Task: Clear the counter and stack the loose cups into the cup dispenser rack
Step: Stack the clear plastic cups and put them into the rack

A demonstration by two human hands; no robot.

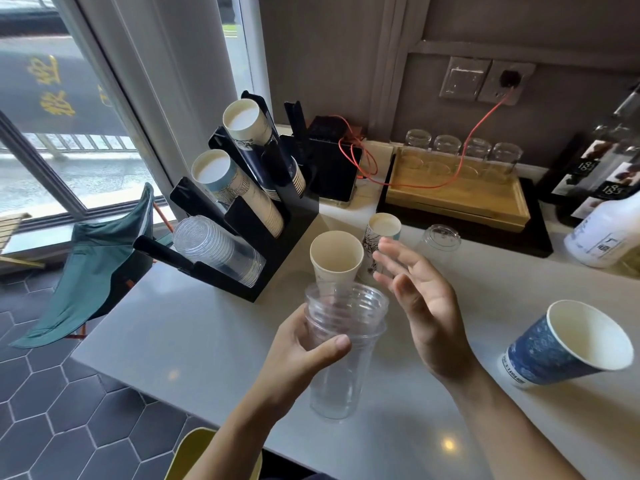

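Note:
My left hand (304, 344) grips a nested stack of clear plastic cups (343, 355), held upright above the white counter (180, 334). My right hand (422, 299) hovers just right of the stack, fingers spread and holding nothing. Behind the stack stand a plain paper cup (336, 258) and a printed paper cup (381, 233). A clear cup (441, 239) sits upside down further right. A blue patterned paper cup (568, 344) stands at the right. The black cup dispenser rack (273, 233) at the left holds paper cup stacks and a clear cup stack (214, 247).
A wooden tray (457, 195) with several upturned glasses stands at the back on a black mat. An orange cable (478, 129) runs from the wall socket to a black device (332, 171). Bottles (602, 174) stand at the far right. A green chair (93, 268) is beyond the counter's left edge.

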